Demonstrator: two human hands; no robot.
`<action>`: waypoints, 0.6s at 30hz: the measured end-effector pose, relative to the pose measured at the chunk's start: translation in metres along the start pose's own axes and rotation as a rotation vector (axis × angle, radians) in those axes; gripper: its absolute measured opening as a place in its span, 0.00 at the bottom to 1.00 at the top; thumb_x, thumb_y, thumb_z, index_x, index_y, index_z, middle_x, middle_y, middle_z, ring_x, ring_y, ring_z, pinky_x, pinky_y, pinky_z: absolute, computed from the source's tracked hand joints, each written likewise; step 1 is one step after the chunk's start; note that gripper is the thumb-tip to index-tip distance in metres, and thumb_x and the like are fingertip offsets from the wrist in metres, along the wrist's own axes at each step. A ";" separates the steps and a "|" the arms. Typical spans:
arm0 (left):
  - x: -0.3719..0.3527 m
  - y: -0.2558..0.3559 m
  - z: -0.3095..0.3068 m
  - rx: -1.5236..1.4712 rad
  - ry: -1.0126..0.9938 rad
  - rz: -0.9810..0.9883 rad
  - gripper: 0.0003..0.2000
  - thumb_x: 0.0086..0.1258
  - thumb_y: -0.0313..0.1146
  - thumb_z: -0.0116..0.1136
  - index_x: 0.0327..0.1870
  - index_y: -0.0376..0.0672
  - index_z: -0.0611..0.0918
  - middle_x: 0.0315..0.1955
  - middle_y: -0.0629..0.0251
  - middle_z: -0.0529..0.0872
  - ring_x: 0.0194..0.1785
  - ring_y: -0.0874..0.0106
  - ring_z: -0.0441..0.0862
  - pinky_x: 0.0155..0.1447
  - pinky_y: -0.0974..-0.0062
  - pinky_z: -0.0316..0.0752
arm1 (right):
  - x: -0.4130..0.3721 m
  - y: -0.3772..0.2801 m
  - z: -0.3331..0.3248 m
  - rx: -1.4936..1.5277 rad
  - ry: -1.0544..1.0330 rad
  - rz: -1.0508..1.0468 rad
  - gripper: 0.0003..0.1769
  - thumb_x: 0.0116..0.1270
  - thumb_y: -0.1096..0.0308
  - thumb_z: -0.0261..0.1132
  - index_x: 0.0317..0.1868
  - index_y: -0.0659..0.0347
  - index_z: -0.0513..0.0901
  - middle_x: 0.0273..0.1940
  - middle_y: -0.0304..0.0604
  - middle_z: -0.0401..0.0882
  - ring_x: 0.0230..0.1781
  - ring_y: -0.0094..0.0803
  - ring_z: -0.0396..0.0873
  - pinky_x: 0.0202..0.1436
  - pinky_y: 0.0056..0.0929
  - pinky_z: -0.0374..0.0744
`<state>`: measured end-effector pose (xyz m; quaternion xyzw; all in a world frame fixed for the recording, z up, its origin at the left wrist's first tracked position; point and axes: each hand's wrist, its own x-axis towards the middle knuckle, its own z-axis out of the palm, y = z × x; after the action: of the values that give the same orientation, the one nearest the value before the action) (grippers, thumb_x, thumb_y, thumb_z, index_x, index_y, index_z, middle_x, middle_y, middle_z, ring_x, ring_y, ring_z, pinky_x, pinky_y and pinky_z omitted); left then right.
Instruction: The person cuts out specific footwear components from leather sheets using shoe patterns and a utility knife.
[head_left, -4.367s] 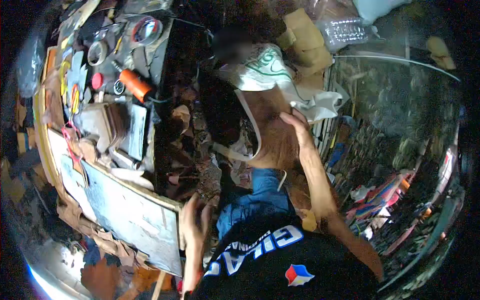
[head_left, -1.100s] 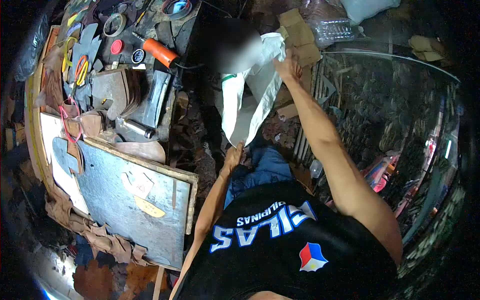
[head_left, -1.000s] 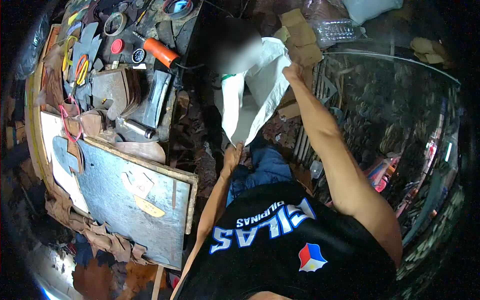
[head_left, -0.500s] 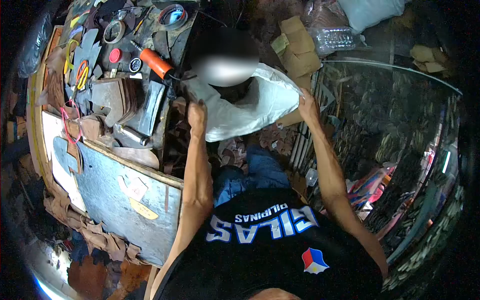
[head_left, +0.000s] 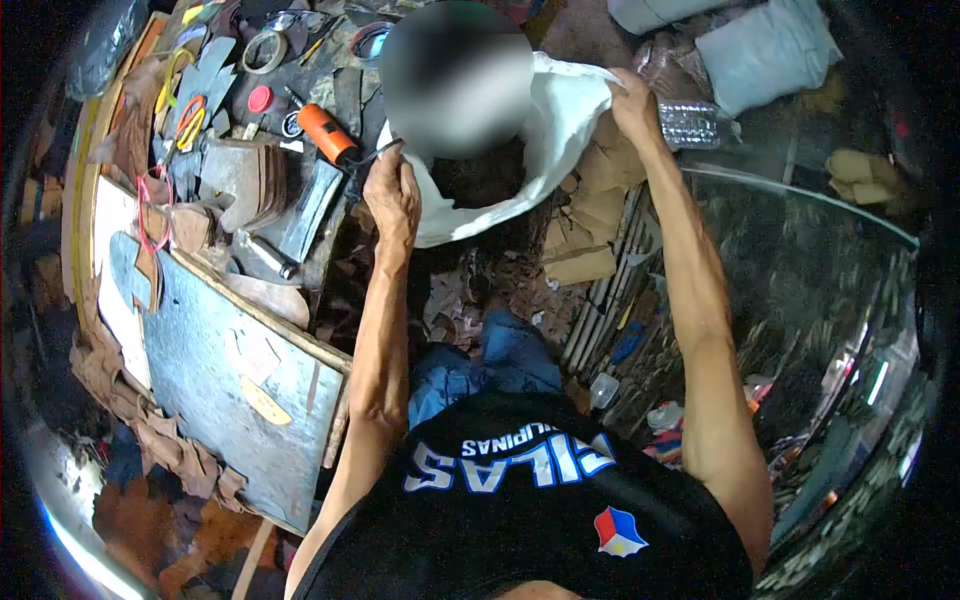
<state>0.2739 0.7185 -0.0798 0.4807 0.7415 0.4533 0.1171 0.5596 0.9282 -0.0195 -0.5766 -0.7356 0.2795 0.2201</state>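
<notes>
A white sack (head_left: 562,125) hangs in front of me with its mouth spread wide, and a dark interior shows inside the rim. My left hand (head_left: 393,192) is closed on the sack's left edge, beside the workbench. On the opposite side, my right hand (head_left: 632,108) pinches the stretched top corner of the rim. A round blurred patch covers the far part of the sack. Close to my left hand lies an orange-handled tool (head_left: 326,134) on the bench.
The workbench (head_left: 345,95) at left carries a stack of brown cut pieces (head_left: 245,180), orange scissors (head_left: 190,122), a tape roll (head_left: 264,52) and a red cap (head_left: 260,98). A grey board (head_left: 220,340) stands nearer me. Cardboard (head_left: 580,262) and a plastic bottle (head_left: 692,124) lie right.
Both hands have moved up and away from me with the sack. Its mouth is now wider, showing the dark inside. My right hand has also shifted right.
</notes>
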 end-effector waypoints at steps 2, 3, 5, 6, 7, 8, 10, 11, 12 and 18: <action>-0.011 -0.005 0.007 -0.052 0.003 -0.014 0.19 0.64 0.25 0.49 0.57 0.44 0.79 0.27 0.49 0.79 0.30 0.52 0.79 0.38 0.60 0.73 | 0.014 0.023 0.011 0.027 -0.037 -0.019 0.18 0.68 0.64 0.58 0.56 0.63 0.79 0.50 0.56 0.82 0.53 0.45 0.80 0.56 0.34 0.75; -0.016 -0.011 0.011 0.104 -0.151 -0.141 0.22 0.64 0.25 0.50 0.61 0.46 0.76 0.27 0.50 0.79 0.30 0.53 0.78 0.37 0.60 0.74 | 0.017 0.031 0.016 -0.076 -0.110 0.033 0.18 0.68 0.64 0.58 0.55 0.61 0.80 0.49 0.57 0.82 0.52 0.46 0.81 0.55 0.35 0.75; -0.030 -0.028 0.030 0.159 -0.283 -0.254 0.27 0.63 0.25 0.50 0.66 0.49 0.71 0.27 0.48 0.81 0.31 0.50 0.81 0.38 0.55 0.75 | 0.007 0.045 0.038 -0.163 -0.117 0.048 0.09 0.63 0.73 0.56 0.38 0.68 0.81 0.34 0.62 0.81 0.38 0.54 0.81 0.42 0.44 0.76; -0.036 -0.039 0.039 0.219 -0.347 -0.255 0.28 0.62 0.26 0.50 0.67 0.50 0.70 0.28 0.46 0.82 0.32 0.49 0.81 0.39 0.53 0.75 | 0.013 0.087 0.057 -0.208 -0.161 0.009 0.11 0.63 0.69 0.57 0.38 0.69 0.81 0.35 0.64 0.81 0.40 0.59 0.80 0.44 0.48 0.76; -0.039 -0.044 0.045 0.171 -0.328 -0.248 0.28 0.62 0.26 0.50 0.67 0.48 0.71 0.30 0.44 0.83 0.34 0.47 0.82 0.41 0.50 0.76 | 0.012 0.092 0.065 -0.207 -0.120 0.034 0.12 0.64 0.67 0.58 0.40 0.69 0.80 0.36 0.65 0.80 0.41 0.60 0.79 0.46 0.48 0.75; -0.037 -0.042 0.046 0.143 -0.342 -0.314 0.27 0.62 0.26 0.51 0.66 0.47 0.72 0.30 0.42 0.83 0.34 0.47 0.82 0.41 0.50 0.76 | 0.011 0.091 0.069 -0.204 -0.083 0.059 0.14 0.64 0.65 0.59 0.41 0.69 0.80 0.37 0.65 0.80 0.42 0.61 0.79 0.47 0.49 0.75; -0.038 -0.043 0.048 0.202 -0.305 -0.236 0.28 0.62 0.28 0.52 0.67 0.49 0.70 0.30 0.43 0.83 0.34 0.48 0.82 0.41 0.51 0.76 | 0.005 0.084 0.070 -0.250 -0.093 0.067 0.17 0.64 0.60 0.61 0.48 0.63 0.80 0.41 0.61 0.82 0.44 0.56 0.80 0.48 0.46 0.75; -0.040 -0.041 0.048 0.204 -0.302 -0.240 0.28 0.62 0.28 0.52 0.67 0.49 0.70 0.30 0.43 0.83 0.34 0.48 0.82 0.41 0.51 0.76 | 0.003 0.078 0.070 -0.290 -0.080 0.075 0.22 0.65 0.54 0.62 0.54 0.57 0.80 0.45 0.57 0.83 0.46 0.51 0.82 0.49 0.43 0.76; -0.039 -0.039 0.049 0.233 -0.323 -0.194 0.29 0.63 0.29 0.53 0.69 0.50 0.68 0.31 0.44 0.82 0.34 0.48 0.82 0.40 0.52 0.77 | 0.001 0.075 0.069 -0.287 -0.078 0.069 0.22 0.65 0.54 0.62 0.54 0.57 0.80 0.45 0.57 0.83 0.46 0.51 0.82 0.49 0.43 0.76; -0.053 -0.058 0.072 0.451 -0.543 -0.246 0.25 0.66 0.35 0.54 0.66 0.55 0.68 0.38 0.53 0.82 0.34 0.59 0.86 0.33 0.60 0.81 | -0.032 0.103 0.061 -0.082 0.065 0.021 0.18 0.66 0.59 0.60 0.51 0.61 0.79 0.41 0.54 0.82 0.42 0.48 0.80 0.49 0.40 0.76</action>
<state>0.3103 0.7080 -0.1796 0.5043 0.8169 0.1170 0.2542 0.6031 0.9056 -0.1334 -0.6015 -0.7329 0.2324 0.2170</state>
